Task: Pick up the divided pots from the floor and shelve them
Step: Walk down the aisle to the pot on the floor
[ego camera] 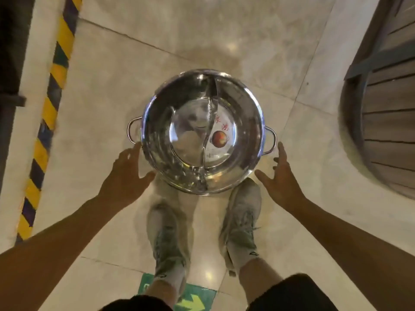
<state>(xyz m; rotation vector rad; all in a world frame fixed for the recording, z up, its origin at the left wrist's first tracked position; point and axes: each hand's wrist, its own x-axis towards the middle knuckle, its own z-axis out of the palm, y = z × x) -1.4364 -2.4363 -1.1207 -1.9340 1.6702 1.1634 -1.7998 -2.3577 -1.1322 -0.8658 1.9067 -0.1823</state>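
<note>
Pale tiled floor (116,90), striped yellow-and-dark tape (48,122) along the left. Round steel divided pot (179,131) sitting mouth-up on the floor just ahead of two grey shoes (241,221); wavy divider running near to far, loop handles left and right. Left hand (128,173) and right hand (280,176) flanking the pot, fingers spread, gripping nothing.

The divided pot (202,131) sits on the floor (101,97) just ahead of the person's 2 shoes (166,241), its divider (210,122) running front to back. 1 loop handle (133,129) sticks out left, another right. The left hand (128,173) is beside its near-left rim, the right hand (280,176) beside its near-right. A striped tape line (48,113) runs far left; a slatted structure (386,104) stands far right. An arrow sticker (190,297) lies behind the shoes.
</note>
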